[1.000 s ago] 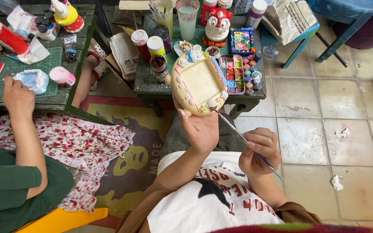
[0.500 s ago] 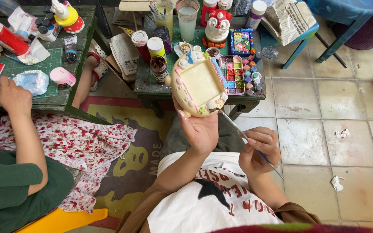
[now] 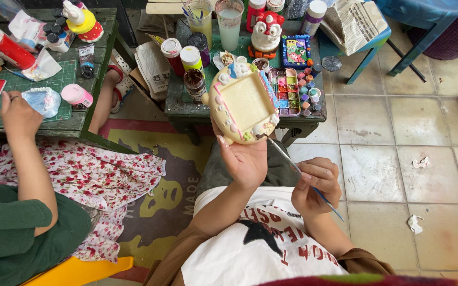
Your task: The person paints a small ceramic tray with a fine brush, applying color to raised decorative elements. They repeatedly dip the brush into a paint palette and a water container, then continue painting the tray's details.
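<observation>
one plaster frame, partly painted

one cream-coloured, roughly square plaster picture frame [image 3: 244, 103] is in hand, held up over the near edge of the small dark green table [image 3: 178, 106]. the left hand [image 3: 245, 159] cups its lower edge from beneath, fingers closed on it. the right hand [image 3: 318, 185] pinches one thin paintbrush [image 3: 298, 169], whose tip touches the frame's lower right corner.

judging by colour, the work looks mid-way: pink dots down the left rim, a pink and blue stripe on the right rim and small green and blue bits at the corners are painted, while the flat middle and much of the rim remain bare cream.

on the table beyond stand one rectangular paint palette of many small colour wells [image 3: 287, 91], two water cups [image 3: 229, 21], and one red and white figurine [image 3: 267, 32]. at the left, one other person's hand [image 3: 19, 114] rests on a second green table [image 3: 54, 122].
</observation>
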